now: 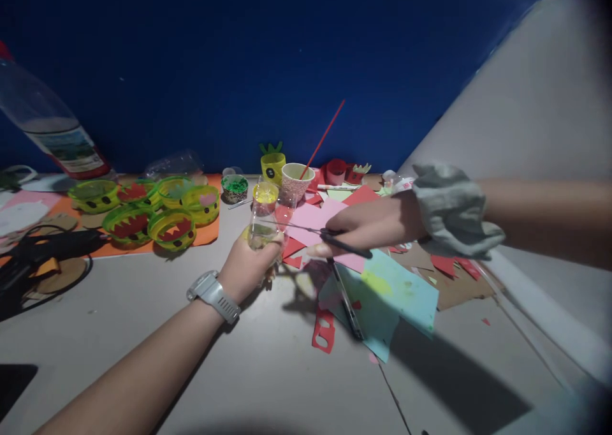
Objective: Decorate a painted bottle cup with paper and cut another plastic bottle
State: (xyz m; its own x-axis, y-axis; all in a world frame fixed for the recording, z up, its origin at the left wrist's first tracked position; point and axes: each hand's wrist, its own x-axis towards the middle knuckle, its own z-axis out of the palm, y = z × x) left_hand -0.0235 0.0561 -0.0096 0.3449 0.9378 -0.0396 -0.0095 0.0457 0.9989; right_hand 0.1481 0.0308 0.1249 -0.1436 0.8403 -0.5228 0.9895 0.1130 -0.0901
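My left hand (247,264), with a grey watch at its wrist, is wrapped round a clear plastic bottle (264,226) above the table. From the right comes my right hand (370,224), closed on black-handled scissors (356,248). The scissors' thin blades point left and reach across in front of the bottle; whether they touch the plastic I cannot tell. Behind the bottle stand a small cup of yellow paint (265,194) and a patterned paper cup (292,178) with a red stick (324,136) in it. Below the scissors, a pen (347,301) lies on light-blue paper (406,291).
Several yellow-green cut plastic cups (173,229) stand left on orange paper (208,231). A large bottle (67,138) rises behind them. A dark tool with a cord (57,247) lies at far left. Green paint (234,186) sits at the back. Red paper scraps (324,333) litter the right side.
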